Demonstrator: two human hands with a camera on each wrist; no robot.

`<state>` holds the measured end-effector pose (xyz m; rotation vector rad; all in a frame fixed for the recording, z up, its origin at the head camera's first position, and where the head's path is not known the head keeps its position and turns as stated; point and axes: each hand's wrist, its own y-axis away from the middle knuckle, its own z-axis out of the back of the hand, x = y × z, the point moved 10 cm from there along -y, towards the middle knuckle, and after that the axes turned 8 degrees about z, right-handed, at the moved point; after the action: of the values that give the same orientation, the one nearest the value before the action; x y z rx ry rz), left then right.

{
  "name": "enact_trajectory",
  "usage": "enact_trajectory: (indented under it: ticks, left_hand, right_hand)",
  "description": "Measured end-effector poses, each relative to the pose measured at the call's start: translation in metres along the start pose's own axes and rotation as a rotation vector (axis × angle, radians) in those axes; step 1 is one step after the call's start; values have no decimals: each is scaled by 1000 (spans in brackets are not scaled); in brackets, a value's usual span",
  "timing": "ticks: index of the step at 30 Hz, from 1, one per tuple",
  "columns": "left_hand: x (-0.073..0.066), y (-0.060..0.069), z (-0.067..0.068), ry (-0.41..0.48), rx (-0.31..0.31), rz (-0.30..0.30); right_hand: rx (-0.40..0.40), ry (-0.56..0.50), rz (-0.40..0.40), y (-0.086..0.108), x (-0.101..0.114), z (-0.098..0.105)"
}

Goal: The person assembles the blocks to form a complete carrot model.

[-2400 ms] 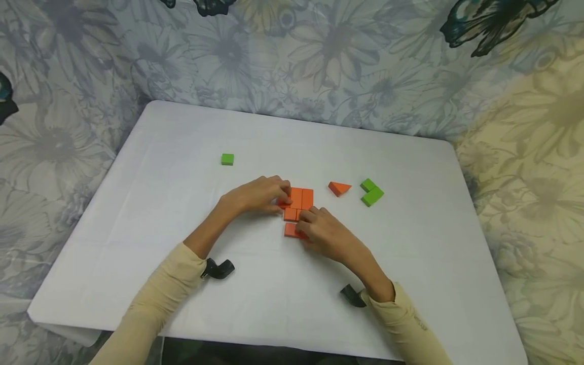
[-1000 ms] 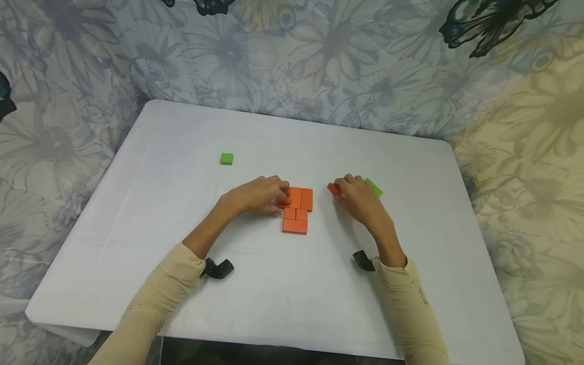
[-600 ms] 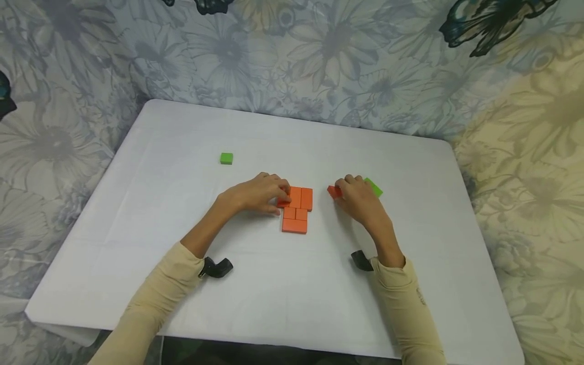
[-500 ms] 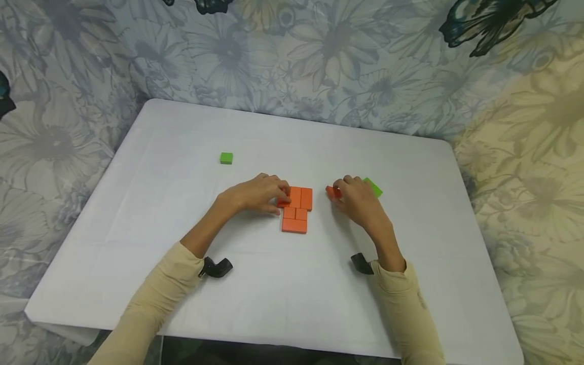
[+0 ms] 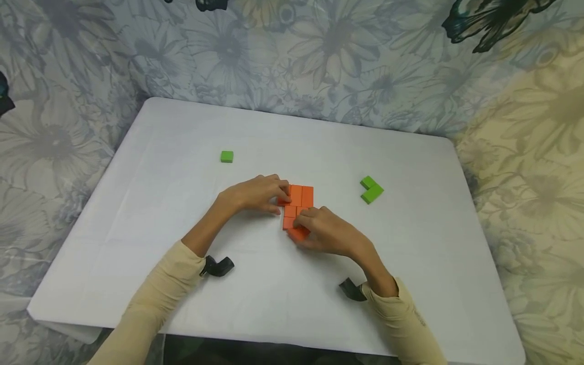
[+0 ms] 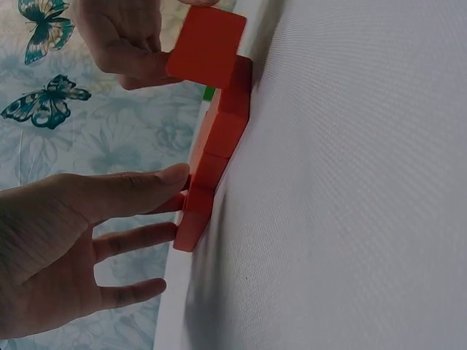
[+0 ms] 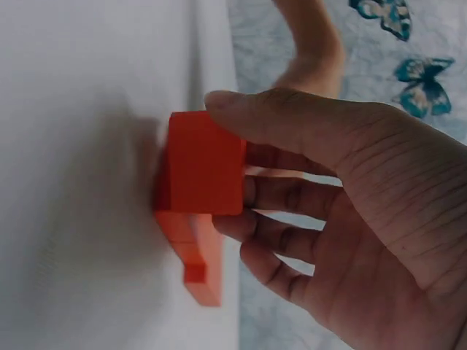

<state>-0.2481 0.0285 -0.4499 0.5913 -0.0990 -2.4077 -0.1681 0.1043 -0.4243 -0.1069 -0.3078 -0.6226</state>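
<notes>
Several orange blocks lie flat and edge to edge as one orange group (image 5: 296, 195) in the middle of the table. My left hand (image 5: 255, 195) rests at the group's upper left; in the left wrist view its thumb (image 6: 174, 175) and extended fingers touch the end block. My right hand (image 5: 330, 233) pinches an orange triangular block (image 5: 298, 233) at the lower end of the group. In the right wrist view a flat rectangular face of the triangular block (image 7: 204, 164) shows, with the thumb on one side and fingers behind. The right fingers cover part of the lower blocks.
Two green blocks (image 5: 372, 193) touch each other right of the group. A single green block (image 5: 226, 156) lies farther back on the left. All stand on a white-covered table (image 5: 191, 137) against floral fabric (image 5: 274, 61). Black wrist cameras (image 5: 219, 266) jut from both sleeves.
My right hand first set a rectangular orange block at the group's lower end, then took the triangular block from beside the green pair and brought it left and nearer. The left hand has barely moved.
</notes>
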Motion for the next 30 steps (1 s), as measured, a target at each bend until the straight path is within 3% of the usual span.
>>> enact_trajectory:
  ticks: [6, 15, 24, 30]
  left_hand:
    - [-1, 0, 1, -3, -12, -13]
    - [1, -1, -1, 1, -6, -7]
    - [-1, -1, 0, -5, -4, -10]
    - [-1, -1, 0, -23, 6, -1]
  right_hand:
    - [16, 32, -19, -8, 2, -13]
    - [59, 37, -55, -9, 0, -16]
    - [25, 54, -70, -6, -5, -4]
    - [-25, 36, -188, 4, -28, 13]
